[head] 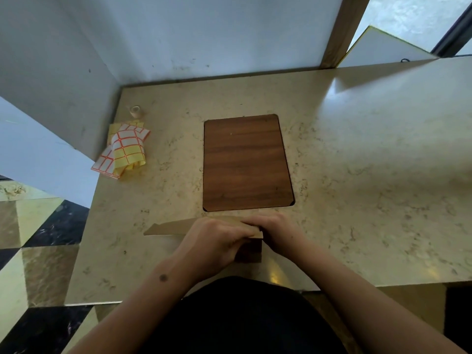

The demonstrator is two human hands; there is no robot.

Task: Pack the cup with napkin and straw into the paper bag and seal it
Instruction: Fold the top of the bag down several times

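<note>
A brown paper bag (168,228) stands near the front edge of the marble table (357,175), its top folded flat and pointing left. My left hand (217,241) curls over the folded top from the left. My right hand (274,231) grips the top from the right, fingers curled over the fold. Both hands cover most of the bag; only its left flap and a lower right part (251,252) show. Cup, napkin and straw are not visible.
A dark wooden board (246,162) lies in the table's middle, just beyond the bag. Sheets of yellow and white stickers (125,149) lie at the far left, with a small tape roll (135,111) behind them. White walls stand at the left and back.
</note>
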